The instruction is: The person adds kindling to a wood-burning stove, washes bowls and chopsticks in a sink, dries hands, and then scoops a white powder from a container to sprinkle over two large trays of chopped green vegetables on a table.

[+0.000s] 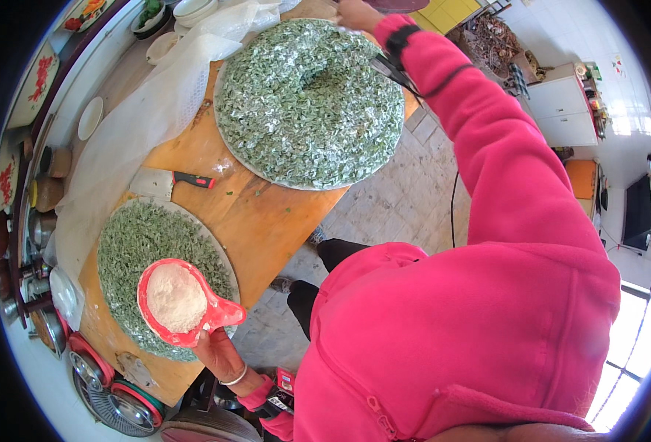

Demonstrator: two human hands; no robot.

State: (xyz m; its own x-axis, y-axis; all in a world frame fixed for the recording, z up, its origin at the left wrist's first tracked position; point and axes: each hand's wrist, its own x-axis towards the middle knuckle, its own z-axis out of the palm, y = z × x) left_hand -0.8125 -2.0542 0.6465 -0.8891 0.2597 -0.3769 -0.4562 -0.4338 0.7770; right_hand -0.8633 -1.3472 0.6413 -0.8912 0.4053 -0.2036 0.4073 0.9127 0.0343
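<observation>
My left hand (218, 353) grips the rim of a red plastic scoop (227, 311) filled with white flour (176, 297). The scoop is above a round tray of chopped green leaves (154, 232) at the lower left. Farther off, a larger round tray holds flour-dusted chopped green leaves (303, 121) with a hollow near its middle. My right hand (359, 15) is at that tray's far edge, by the top of the view; its fingers are too blurred to tell whether they hold anything. Between the trays lies a cleaver (170, 182) with a black and red handle.
The trays stand on a wooden table (270, 221). A translucent plastic sheet (132, 132) runs along its left side, near white bowls (90, 118) and jars (49, 192). Metal pans (87, 370) are at the lower left. A black cable (454, 210) hangs over the tiled floor (380, 188).
</observation>
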